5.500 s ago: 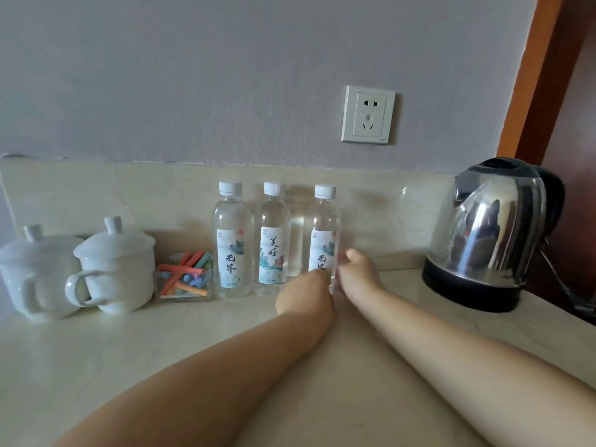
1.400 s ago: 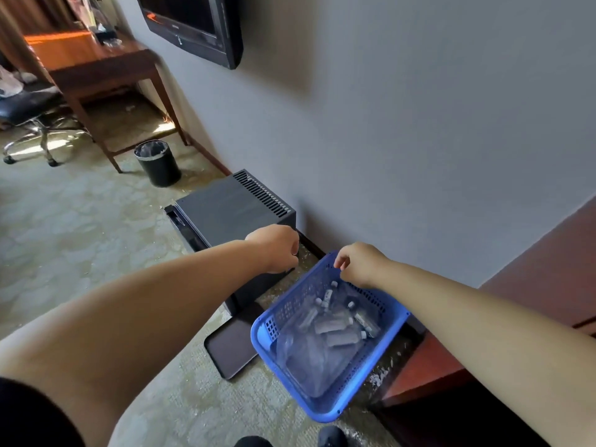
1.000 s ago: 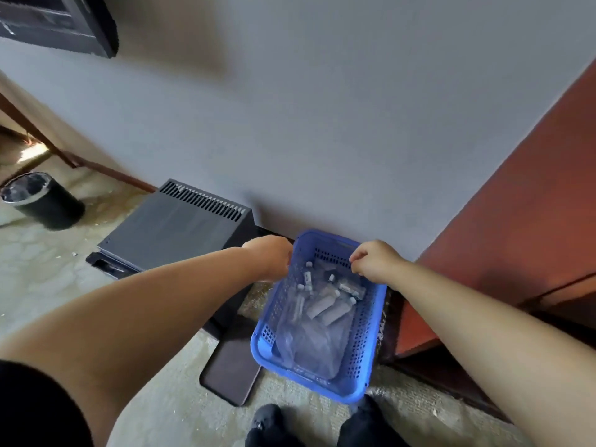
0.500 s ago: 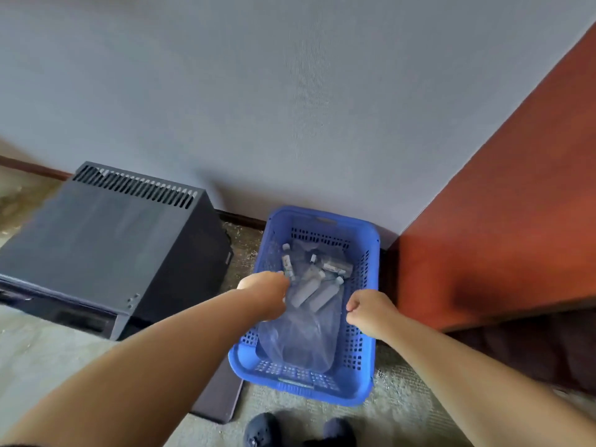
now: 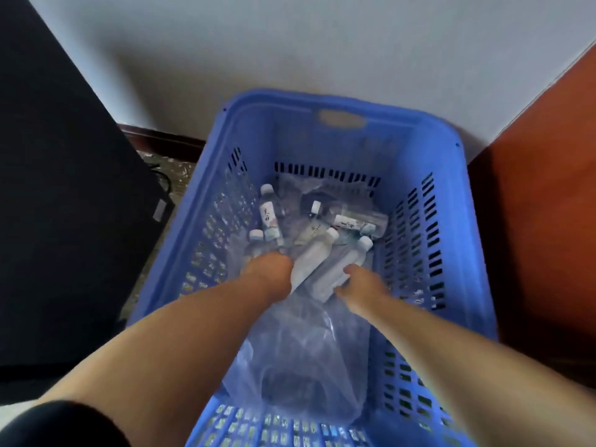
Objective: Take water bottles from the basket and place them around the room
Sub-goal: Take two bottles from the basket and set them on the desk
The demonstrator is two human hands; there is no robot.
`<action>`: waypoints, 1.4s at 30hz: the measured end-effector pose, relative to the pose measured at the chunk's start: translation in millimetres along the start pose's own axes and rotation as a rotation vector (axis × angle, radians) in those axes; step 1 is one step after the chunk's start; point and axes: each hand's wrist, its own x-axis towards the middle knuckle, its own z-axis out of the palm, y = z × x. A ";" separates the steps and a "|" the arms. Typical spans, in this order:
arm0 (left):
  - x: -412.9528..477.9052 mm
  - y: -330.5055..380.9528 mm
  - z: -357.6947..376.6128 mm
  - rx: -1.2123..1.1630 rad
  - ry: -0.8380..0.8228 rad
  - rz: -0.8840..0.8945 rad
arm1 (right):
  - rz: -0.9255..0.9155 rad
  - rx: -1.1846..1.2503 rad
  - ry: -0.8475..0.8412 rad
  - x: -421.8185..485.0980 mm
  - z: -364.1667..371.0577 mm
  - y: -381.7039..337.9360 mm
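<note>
A blue plastic basket stands on the floor against the wall. Several clear water bottles with white caps lie on crumpled clear plastic in its far half. Both my arms reach down into it. My left hand lies over a bottle near the left wall, with its fingers hidden behind the back of the hand. My right hand grips the base of another bottle, thumb below and fingers above. A third bottle lies between the two hands.
A black box-shaped appliance stands close on the left of the basket. On its right is a red-brown wooden panel. A grey wall with a dark skirting board rises right behind.
I turned from the counter with three bottles to the basket on the floor. In the last half second the view came closer and both hands went from the rim down onto the bottles.
</note>
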 end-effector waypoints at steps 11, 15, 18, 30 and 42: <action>47.7 3.8 42.3 -0.081 0.035 -0.076 | 0.426 0.556 0.156 60.2 44.4 -8.8; 65.3 9.7 51.6 -0.089 0.019 -0.109 | 0.498 0.662 0.181 77.2 53.7 -14.6; 75.2 19.1 59.4 -0.034 0.044 -0.167 | 0.553 0.738 0.161 90.1 58.0 -9.5; 53.8 29.3 67.4 0.064 0.054 -0.199 | 0.498 0.630 0.061 77.7 53.5 -5.0; -27.6 21.6 41.5 -0.316 -0.188 -0.279 | 0.269 0.559 -0.293 -15.6 27.8 -2.2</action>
